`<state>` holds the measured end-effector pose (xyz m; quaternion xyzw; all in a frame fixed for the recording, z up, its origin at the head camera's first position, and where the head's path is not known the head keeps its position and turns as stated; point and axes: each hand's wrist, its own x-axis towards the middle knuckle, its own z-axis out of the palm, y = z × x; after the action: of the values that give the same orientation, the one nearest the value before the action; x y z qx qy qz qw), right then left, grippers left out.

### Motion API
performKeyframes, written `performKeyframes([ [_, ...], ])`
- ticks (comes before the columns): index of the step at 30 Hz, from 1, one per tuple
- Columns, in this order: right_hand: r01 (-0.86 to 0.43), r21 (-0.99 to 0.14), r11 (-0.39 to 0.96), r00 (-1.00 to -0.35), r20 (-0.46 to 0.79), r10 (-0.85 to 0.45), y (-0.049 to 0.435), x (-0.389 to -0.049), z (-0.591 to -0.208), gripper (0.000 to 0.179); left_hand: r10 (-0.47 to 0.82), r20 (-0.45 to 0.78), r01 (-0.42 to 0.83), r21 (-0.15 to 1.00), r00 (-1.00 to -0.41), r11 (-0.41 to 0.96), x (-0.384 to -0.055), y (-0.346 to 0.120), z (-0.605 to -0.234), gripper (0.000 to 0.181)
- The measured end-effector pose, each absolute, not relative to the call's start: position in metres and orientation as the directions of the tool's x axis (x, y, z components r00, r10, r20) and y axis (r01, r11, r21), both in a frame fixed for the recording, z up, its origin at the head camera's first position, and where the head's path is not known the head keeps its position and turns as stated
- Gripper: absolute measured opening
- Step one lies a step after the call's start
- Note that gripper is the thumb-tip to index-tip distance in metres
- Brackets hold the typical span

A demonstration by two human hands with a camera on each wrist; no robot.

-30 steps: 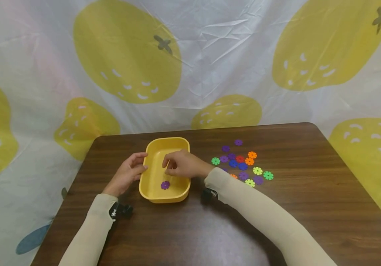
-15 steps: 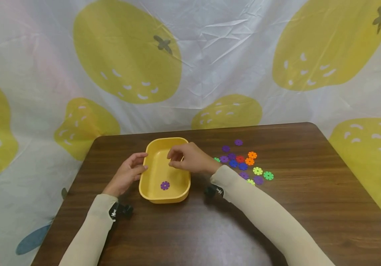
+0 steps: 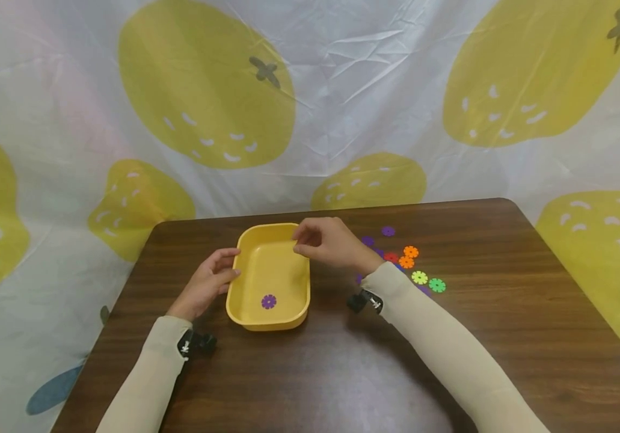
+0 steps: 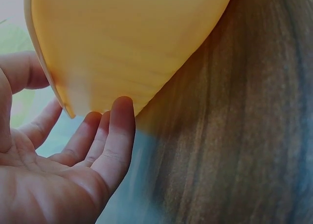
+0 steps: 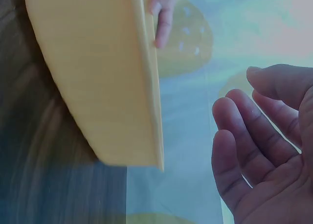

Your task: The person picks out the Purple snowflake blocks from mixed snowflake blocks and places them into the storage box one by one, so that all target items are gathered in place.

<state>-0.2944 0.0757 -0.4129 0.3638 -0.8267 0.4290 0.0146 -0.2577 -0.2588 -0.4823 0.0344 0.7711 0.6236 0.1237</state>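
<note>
A yellow plastic basin (image 3: pixel 272 264) stands on the table, with one purple flower-shaped disc (image 3: pixel 269 301) lying on its floor. My left hand (image 3: pixel 209 282) rests at the basin's left side. In the left wrist view its relaxed fingers (image 4: pixel 122 116) touch the outer wall (image 4: pixel 122 43), close under the rim. My right hand (image 3: pixel 328 243) hovers over the basin's far right rim, fingers loosely bent. Nothing shows between those fingers (image 5: pixel 227 116) in the right wrist view, where the basin's outer wall (image 5: pixel 93 77) is apart from them.
Right of the basin, several flower-shaped discs lie loose, among them an orange disc (image 3: pixel 411 252), a green disc (image 3: pixel 437 285) and a yellow disc (image 3: pixel 420 277). My right forearm (image 3: pixel 445 337) partly covers them. A fruit-printed curtain (image 3: pixel 342 108) hangs behind the brown table (image 3: pixel 504 300).
My right hand has moved from inside the basin up and right to its far right rim, covering more of the discs. My left hand, the basin and the disc in it stay put.
</note>
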Motion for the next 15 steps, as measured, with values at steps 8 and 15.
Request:
performKeyframes([
  [8, -0.561, -0.719, 0.409, -0.792, 0.323, -0.518, 0.104, -0.303, -0.414, 0.016, 0.214, -0.144, -0.1, 0.974, -0.966, 0.203, -0.258, -0.26, -0.481, 0.056],
  [15, -0.484, -0.743, 0.461, -0.851, 0.277, -0.446, 0.128, -0.313, -0.416, 0.023, 0.221, -0.141, -0.098, 0.976, -0.965, 0.195, -0.257, -0.26, -0.48, 0.056],
])
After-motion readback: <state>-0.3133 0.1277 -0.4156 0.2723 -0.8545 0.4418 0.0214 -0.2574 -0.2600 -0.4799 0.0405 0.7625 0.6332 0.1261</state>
